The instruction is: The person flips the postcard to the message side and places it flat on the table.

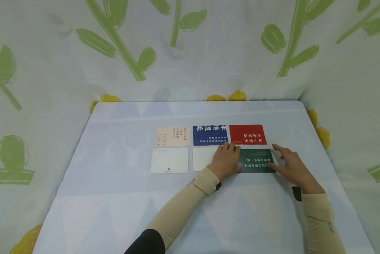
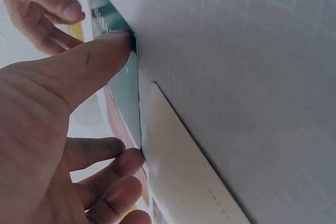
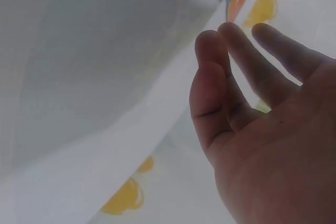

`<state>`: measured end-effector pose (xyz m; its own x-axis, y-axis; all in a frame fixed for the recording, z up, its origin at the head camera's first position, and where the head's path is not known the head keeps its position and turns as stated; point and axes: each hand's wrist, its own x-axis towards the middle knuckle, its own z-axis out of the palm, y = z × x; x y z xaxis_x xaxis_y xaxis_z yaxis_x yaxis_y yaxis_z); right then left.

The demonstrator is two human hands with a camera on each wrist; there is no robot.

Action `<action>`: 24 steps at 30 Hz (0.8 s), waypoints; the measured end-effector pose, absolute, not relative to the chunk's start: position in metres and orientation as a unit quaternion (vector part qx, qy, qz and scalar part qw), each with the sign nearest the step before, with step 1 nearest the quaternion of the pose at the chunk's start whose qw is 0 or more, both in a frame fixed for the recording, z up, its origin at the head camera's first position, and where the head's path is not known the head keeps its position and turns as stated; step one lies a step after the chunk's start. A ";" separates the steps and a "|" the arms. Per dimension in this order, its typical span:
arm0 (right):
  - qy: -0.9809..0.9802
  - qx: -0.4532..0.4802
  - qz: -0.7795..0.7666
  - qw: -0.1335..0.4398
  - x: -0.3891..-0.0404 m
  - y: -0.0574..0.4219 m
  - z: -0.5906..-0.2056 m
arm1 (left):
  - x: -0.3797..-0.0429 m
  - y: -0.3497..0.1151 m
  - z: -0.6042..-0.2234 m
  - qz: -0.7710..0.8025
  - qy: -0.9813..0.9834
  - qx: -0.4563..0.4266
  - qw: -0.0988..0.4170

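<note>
A dark green card (image 1: pixel 256 160) with white writing lies flat on the table at the right end of the near row. Over its left edge is my left hand (image 1: pixel 225 160), palm down, with the thumb touching the near left corner and the fingers at the far side. In the left wrist view that thumb (image 2: pixel 105 56) rests on the green card (image 2: pixel 123 95). My right hand (image 1: pixel 293 169) is at the card's right edge, thumb by the near right corner and fingers apart. A white card (image 1: pixel 203 158) lies partly under my left hand's outline.
Behind, in a row, lie a beige card (image 1: pixel 173 136), a blue card (image 1: pixel 210 135) and a red card (image 1: pixel 247 134). Another white card (image 1: pixel 169 160) lies at the near left. The pale patterned table (image 1: pixel 107 215) meets leaf-print cloth (image 1: pixel 209 70) at its back and sides.
</note>
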<state>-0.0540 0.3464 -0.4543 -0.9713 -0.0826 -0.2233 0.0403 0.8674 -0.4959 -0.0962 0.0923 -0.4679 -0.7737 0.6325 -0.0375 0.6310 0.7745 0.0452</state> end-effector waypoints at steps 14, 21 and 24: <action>0.953 -0.036 -0.248 0.173 -0.059 0.349 -0.458 | -0.094 0.094 -0.467 0.004 0.938 0.345 0.024; 0.956 -0.057 -0.241 0.156 -0.059 0.349 -0.459 | -0.095 0.094 -0.467 0.003 0.937 0.349 0.018; 0.958 -0.069 -0.238 0.145 -0.059 0.348 -0.457 | -0.095 0.093 -0.467 0.007 0.937 0.348 0.019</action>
